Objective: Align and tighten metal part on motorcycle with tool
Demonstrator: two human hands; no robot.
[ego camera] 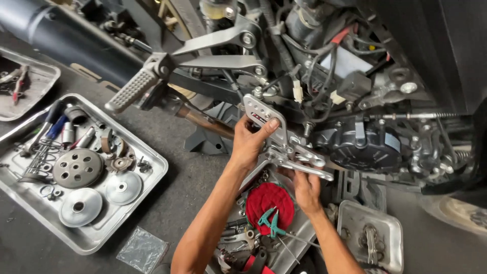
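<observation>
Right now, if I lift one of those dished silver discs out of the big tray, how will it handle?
The silver disc looks like solid metal, so probably stiff and heavy for its size. Its smooth, shiny face may be slippery. Being round, it could roll if set on edge in the metal tray.

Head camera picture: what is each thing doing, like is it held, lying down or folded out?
Left hand: gripping the silver bracket, thumb across its top.
Right hand: holding the bracket from below.
Silver bracket: held up against the motorcycle's side.
Footpeg: folded out, untouched.
Large metal tray: flat on the floor, filled with discs and parts.
Teal pliers: lying on the red cloth.
Red cloth: bunched over a tray.
</observation>
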